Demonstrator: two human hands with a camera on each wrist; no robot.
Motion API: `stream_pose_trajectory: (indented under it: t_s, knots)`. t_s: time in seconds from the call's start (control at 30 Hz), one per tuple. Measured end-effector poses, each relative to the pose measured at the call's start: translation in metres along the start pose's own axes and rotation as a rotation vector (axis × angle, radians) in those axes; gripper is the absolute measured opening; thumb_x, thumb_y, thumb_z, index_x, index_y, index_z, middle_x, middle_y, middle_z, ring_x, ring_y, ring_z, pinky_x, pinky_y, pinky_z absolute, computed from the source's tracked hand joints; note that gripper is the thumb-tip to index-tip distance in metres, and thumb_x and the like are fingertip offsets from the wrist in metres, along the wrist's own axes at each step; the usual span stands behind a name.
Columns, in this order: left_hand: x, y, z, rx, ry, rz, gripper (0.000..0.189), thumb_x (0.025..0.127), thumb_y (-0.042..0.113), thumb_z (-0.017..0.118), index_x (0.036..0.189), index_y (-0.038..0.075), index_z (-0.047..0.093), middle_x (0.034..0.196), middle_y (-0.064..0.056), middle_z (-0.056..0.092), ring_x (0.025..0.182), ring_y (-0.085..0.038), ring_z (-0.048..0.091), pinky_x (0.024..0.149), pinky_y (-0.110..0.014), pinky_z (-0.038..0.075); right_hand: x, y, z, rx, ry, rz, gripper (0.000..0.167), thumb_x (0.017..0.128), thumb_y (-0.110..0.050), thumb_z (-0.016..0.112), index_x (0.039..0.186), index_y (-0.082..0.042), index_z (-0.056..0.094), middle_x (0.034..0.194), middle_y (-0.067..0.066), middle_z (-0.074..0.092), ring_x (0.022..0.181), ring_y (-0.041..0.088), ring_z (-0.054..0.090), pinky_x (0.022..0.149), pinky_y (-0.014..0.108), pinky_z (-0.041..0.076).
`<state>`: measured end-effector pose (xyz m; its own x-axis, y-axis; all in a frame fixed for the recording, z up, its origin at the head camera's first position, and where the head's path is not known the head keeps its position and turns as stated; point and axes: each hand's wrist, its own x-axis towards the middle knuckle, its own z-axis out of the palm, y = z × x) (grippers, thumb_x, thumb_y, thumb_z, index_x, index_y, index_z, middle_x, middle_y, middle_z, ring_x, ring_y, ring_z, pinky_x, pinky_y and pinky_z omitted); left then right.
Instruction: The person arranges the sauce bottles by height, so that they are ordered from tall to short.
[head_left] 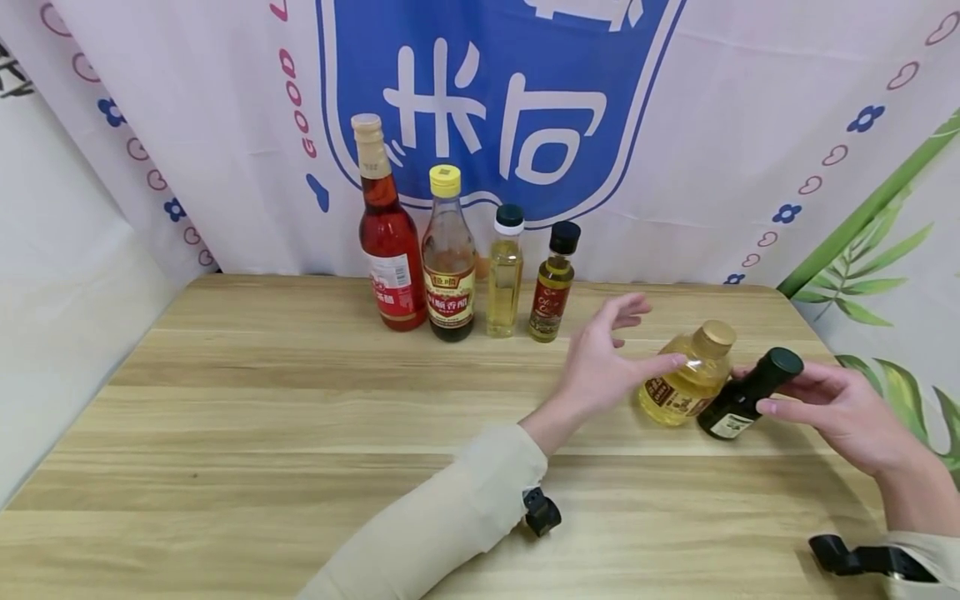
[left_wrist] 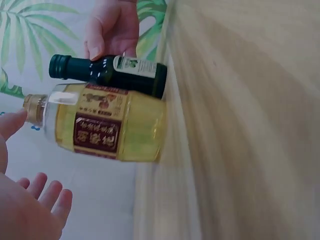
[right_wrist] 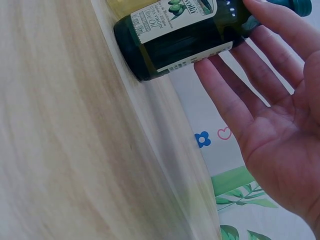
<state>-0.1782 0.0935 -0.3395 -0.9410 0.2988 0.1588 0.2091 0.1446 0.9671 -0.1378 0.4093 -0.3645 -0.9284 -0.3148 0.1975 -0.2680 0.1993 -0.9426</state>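
Observation:
A bottle of yellow oil [head_left: 678, 387] with a tan cap stands at the right of the wooden table. My left hand [head_left: 598, 360] is just left of it, fingers spread apart and holding nothing; in the left wrist view the thumb is close to the cap. Beside the yellow oil, on its right, is a dark green olive oil bottle [head_left: 738, 408] with a green cap and pale label [right_wrist: 175, 17]. My right hand [head_left: 855, 417] pinches this bottle by its neck, the thumb on the near side and fingers behind.
Along the back stand a tall red bottle [head_left: 390, 242], a dark vinegar bottle [head_left: 448, 283] with a yellow cap, a slim pale-yellow oil bottle [head_left: 504, 287] and a small red-labelled olive oil bottle [head_left: 551, 300]. A printed curtain [head_left: 255, 208] hangs behind the table [head_left: 262, 433].

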Motion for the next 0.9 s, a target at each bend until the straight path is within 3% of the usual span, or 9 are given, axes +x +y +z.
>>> stream_pose_trajectory:
  t_s: [0.17, 0.37, 0.53, 0.67, 0.9]
  knots:
    - [0.002, -0.006, 0.010, -0.025, -0.042, -0.022, 0.076, 0.084, 0.033, 0.092, 0.150, 0.027, 0.056, 0.148, 0.014, 0.064, 0.138, -0.008, 0.058, 0.113, -0.029, 0.051, 0.001, 0.001, 0.001, 0.000, 0.006, 0.012, 0.044, 0.092, 0.026, 0.058, 0.134, 0.015, 0.061, 0.127, 0.001, 0.079, 0.115, 0.007, 0.075, 0.088, 0.020, 0.062]
    - [0.004, -0.011, 0.022, -0.021, -0.075, 0.005, 0.072, 0.083, 0.031, 0.093, 0.147, 0.027, 0.060, 0.147, 0.015, 0.065, 0.136, -0.008, 0.060, 0.113, -0.033, 0.053, 0.000, 0.003, 0.001, 0.047, -0.001, 0.001, 0.045, 0.092, 0.027, 0.057, 0.135, 0.015, 0.060, 0.130, 0.003, 0.078, 0.118, 0.008, 0.074, 0.091, 0.018, 0.061]
    - [0.004, -0.011, 0.032, 0.039, -0.091, 0.005, 0.079, 0.080, 0.034, 0.095, 0.150, 0.030, 0.058, 0.148, 0.017, 0.063, 0.133, -0.003, 0.060, 0.108, -0.025, 0.052, -0.001, 0.002, 0.001, 0.075, -0.014, -0.008, 0.045, 0.092, 0.029, 0.055, 0.135, 0.015, 0.061, 0.130, 0.004, 0.078, 0.119, 0.009, 0.074, 0.092, 0.018, 0.061]
    - [0.003, -0.012, 0.037, 0.103, -0.087, 0.019, 0.081, 0.079, 0.033, 0.097, 0.150, 0.026, 0.058, 0.147, 0.012, 0.065, 0.126, -0.002, 0.063, 0.103, -0.017, 0.051, -0.001, 0.002, 0.001, 0.050, -0.011, -0.007, 0.045, 0.092, 0.027, 0.057, 0.135, 0.014, 0.061, 0.128, 0.003, 0.079, 0.118, 0.008, 0.074, 0.091, 0.018, 0.061]
    - [0.002, -0.010, 0.039, 0.197, -0.057, 0.033, 0.078, 0.078, 0.036, 0.097, 0.147, 0.025, 0.061, 0.143, 0.010, 0.069, 0.124, -0.002, 0.065, 0.101, -0.015, 0.052, 0.000, 0.002, 0.002, 0.029, -0.012, -0.004, 0.043, 0.093, 0.027, 0.056, 0.135, 0.015, 0.059, 0.130, 0.003, 0.078, 0.118, 0.008, 0.074, 0.092, 0.017, 0.060]
